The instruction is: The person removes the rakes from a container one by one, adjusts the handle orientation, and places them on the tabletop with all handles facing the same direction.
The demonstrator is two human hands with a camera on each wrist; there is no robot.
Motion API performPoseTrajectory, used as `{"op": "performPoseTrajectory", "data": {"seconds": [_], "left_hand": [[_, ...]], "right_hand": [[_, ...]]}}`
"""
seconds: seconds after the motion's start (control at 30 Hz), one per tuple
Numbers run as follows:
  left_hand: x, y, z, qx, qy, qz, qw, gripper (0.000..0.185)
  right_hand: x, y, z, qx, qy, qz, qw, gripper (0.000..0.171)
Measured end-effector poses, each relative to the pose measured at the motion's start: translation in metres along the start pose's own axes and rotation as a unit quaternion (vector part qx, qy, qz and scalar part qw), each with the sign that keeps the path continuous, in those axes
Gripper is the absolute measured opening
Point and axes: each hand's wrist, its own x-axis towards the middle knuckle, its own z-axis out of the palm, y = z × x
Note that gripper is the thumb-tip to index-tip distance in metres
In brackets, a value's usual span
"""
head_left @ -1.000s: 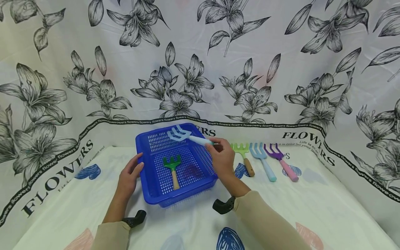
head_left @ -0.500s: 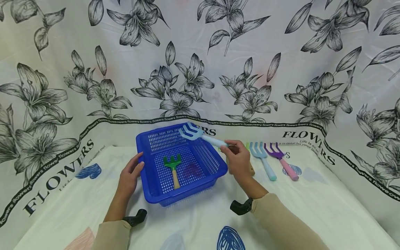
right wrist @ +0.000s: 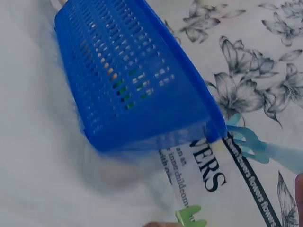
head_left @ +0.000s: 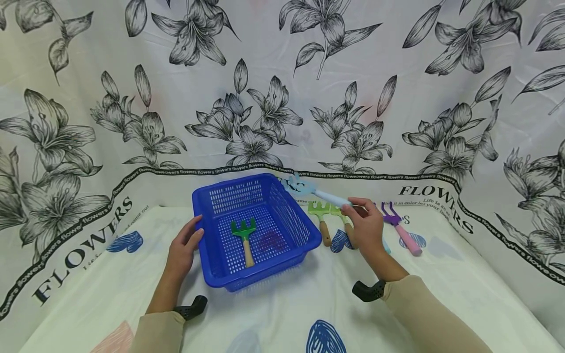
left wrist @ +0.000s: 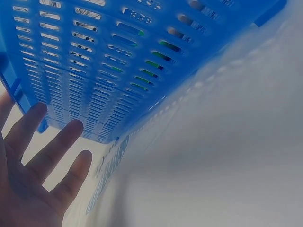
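Observation:
A blue plastic basket (head_left: 260,274) is at the centre-left of the head view, a green-headed toy rake (head_left: 244,233) with a wooden handle lying inside. My left hand (head_left: 183,245) grips its left rim between thumb and fingers; in the left wrist view several fingers (left wrist: 61,146) spread along the outer wall. My right hand (head_left: 368,225) pinches the handle end of a light-blue rake (head_left: 331,197). That rake is raised to the right of the basket, tines pointing left, and shows in the right wrist view, tines (right wrist: 251,144) overlapping the basket's corner.
Two green rakes (head_left: 319,208) with wooden handles lie on the white cloth (head_left: 273,323) beyond my right hand. Another light-blue rake (head_left: 386,246) is mostly hidden behind that hand. A purple rake (head_left: 408,239) with a pink handle lies farther right. A flower-printed curtain (head_left: 282,122) stands behind.
My right hand has moved right, carrying the light-blue rake from over the basket to outside its right side. The left hand and the basket have stayed nearly still.

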Motion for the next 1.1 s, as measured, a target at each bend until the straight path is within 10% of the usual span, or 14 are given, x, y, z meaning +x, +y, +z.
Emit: {"op": "performPoseTrajectory", "data": {"seconds": [1.1], "left_hand": [[0.0, 0.0, -0.001, -0.017, 0.0, 0.011, 0.9998, 0.055]], "right_hand": [[-0.004, 0.037, -0.085, -0.114, 0.116, 0.044, 0.986, 0.031]]}}
